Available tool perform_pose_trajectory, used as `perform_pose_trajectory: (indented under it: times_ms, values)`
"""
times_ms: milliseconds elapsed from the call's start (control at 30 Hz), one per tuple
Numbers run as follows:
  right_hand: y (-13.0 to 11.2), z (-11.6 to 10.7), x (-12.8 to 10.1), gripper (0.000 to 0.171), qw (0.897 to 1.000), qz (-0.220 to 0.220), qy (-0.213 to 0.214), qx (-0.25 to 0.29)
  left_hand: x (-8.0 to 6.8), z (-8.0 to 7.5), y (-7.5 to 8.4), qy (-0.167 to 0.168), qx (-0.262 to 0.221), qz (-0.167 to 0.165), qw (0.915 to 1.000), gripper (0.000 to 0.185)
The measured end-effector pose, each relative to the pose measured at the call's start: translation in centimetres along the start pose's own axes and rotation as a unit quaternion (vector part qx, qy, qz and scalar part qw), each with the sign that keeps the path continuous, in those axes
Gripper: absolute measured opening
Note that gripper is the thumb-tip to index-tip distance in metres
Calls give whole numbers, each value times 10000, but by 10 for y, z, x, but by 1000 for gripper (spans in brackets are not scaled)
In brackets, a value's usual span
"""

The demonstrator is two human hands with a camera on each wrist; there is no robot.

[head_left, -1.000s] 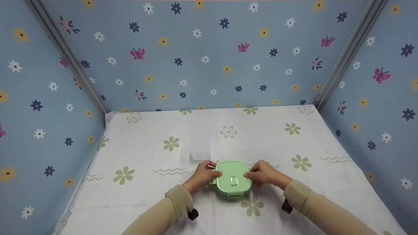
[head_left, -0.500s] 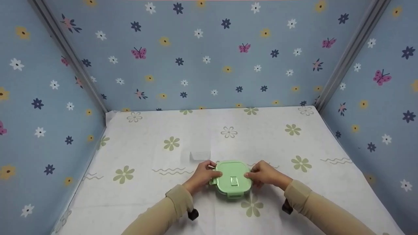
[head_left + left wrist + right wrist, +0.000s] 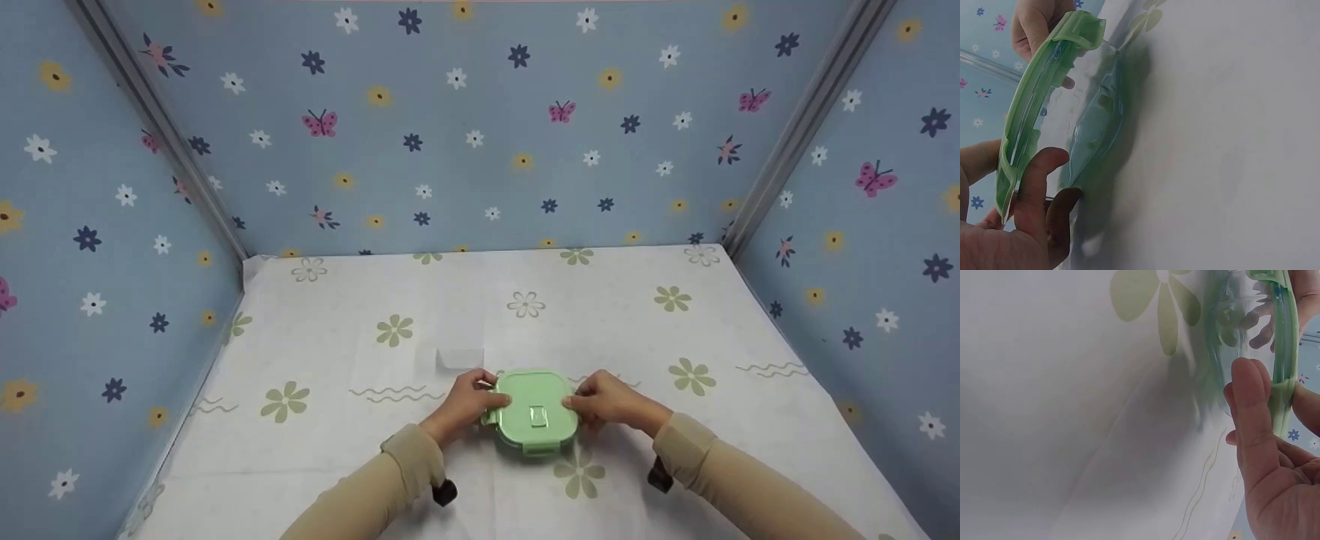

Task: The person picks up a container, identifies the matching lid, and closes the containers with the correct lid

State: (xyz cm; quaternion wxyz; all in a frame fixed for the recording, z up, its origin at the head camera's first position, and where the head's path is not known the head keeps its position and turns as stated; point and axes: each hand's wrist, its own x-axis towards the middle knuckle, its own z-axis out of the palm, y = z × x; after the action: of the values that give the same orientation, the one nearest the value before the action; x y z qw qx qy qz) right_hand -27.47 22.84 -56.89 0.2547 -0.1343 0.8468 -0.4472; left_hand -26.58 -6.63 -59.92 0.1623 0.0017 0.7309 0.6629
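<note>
A square food container with a light green snap-lock lid [image 3: 535,397] and a clear body [image 3: 1098,124] sits on the white cloth, in front of me. My left hand [image 3: 463,405] holds its left side, thumb on top of the lid and curled fingers below the rim. On that side a lid clip [image 3: 489,416] sticks outward; the front clip [image 3: 541,448] hangs down. My right hand [image 3: 611,399] grips the right edge, its thumb on the lid. In the right wrist view, the right hand's fingers [image 3: 1252,405] lie along the clear wall beside a green clip [image 3: 1280,396].
Behind the container, slightly left, a small whitish translucent block-like object [image 3: 460,358] stands on the flower-printed cloth [image 3: 330,450]. Blue patterned walls [image 3: 480,172] close off the back and both sides, with grey posts [image 3: 795,142] at the corners.
</note>
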Motion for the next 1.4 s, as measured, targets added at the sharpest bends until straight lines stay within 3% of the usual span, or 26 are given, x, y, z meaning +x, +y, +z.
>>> perform_pose_trajectory:
  times_ms: [500, 800, 1000, 1267, 1400]
  values:
    - [5, 3, 5, 27, 9986, 177, -147, 466, -1, -1, 0, 31, 2, -35, 10000, 32]
    - [7, 6, 4, 26, 9956, 478, 65, 800, 0, -3, 1, -121, -60, -166, 9998, 30]
    - [5, 6, 3, 27, 9949, 651, 177, 747, 1, -4, 0, -106, 3, -95, 9999, 28]
    - [5, 5, 5, 30, 9944, 779, 138, 705, -1, -3, -5, -81, -271, -151, 9995, 37]
    - [0, 4, 7, 36, 9941, 920, 162, 552, -5, -4, -3, 4, -37, -167, 9999, 42]
